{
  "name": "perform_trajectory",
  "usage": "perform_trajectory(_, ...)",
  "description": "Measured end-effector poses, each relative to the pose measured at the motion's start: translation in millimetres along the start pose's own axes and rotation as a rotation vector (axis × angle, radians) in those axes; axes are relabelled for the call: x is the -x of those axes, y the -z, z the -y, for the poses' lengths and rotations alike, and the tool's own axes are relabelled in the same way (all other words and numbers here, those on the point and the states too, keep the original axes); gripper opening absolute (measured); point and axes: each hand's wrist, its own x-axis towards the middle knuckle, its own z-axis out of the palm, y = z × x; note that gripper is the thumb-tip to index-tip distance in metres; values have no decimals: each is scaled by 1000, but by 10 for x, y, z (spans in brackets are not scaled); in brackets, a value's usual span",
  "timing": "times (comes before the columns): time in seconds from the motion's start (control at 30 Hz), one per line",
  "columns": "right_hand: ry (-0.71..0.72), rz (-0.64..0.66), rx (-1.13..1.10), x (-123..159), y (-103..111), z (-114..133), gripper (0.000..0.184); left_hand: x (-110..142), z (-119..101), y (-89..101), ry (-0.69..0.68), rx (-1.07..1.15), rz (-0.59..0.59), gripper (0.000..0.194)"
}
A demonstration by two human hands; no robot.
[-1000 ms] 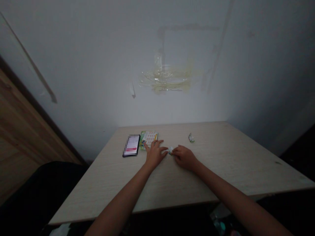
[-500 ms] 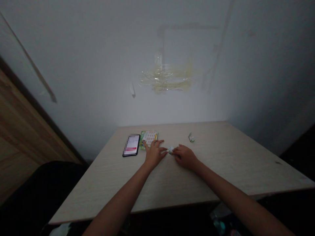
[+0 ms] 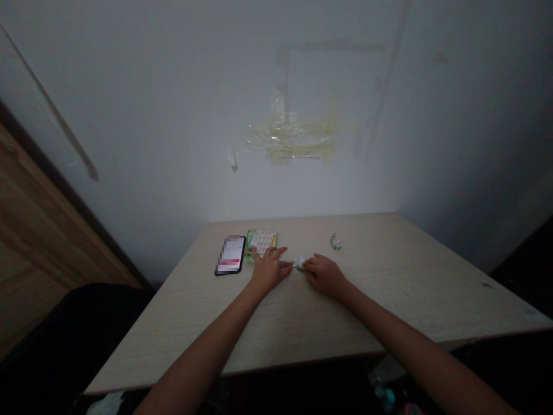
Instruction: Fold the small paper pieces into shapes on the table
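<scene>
A small folded piece of white-and-green printed paper (image 3: 299, 263) lies low over the middle of the table, between my two hands. At its left edge the thumb and forefinger of my left hand (image 3: 268, 270) are pinched together, while that hand's other fingers stay spread. My right hand (image 3: 324, 275) has its fingers curled in, with the tips pinching the paper's right side. A green-and-white printed sheet or packet (image 3: 261, 241) lies partly under the spread fingers of my left hand. Farther back to the right rests a similar small crumpled paper piece (image 3: 336, 242).
To the left of the printed sheet lies a phone (image 3: 231, 256) with its screen lit. The pale wood table (image 3: 410, 276) meets a wall (image 3: 173, 115) with peeling clear tape (image 3: 298, 138). A dark shape (image 3: 78, 328) stands at the left.
My left hand has shifted very slightly left, and a little more of the small paper shows between the hands. The right hand keeps its place.
</scene>
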Motion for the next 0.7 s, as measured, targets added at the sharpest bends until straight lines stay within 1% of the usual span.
perform_trajectory(0.1,-2,4,7,1,-9,-15,33,7,-3,13,-8,-13,1,21)
perform_trajectory(0.17,-2,11,9,2,-15,-26,34,17,-19,14,-22,-23,-23,21)
perform_trajectory(0.3,5,10,5,4,-19,-32,33,34,-59,14,-102,-21,-79,21)
perform_trajectory(0.4,-4,0,6,7,-12,-27,30,42,-66,23,-148,-2,-94,21)
perform_trajectory(0.7,2,-8,12,8,3,-13,31,41,-43,42,-149,-12,-87,21)
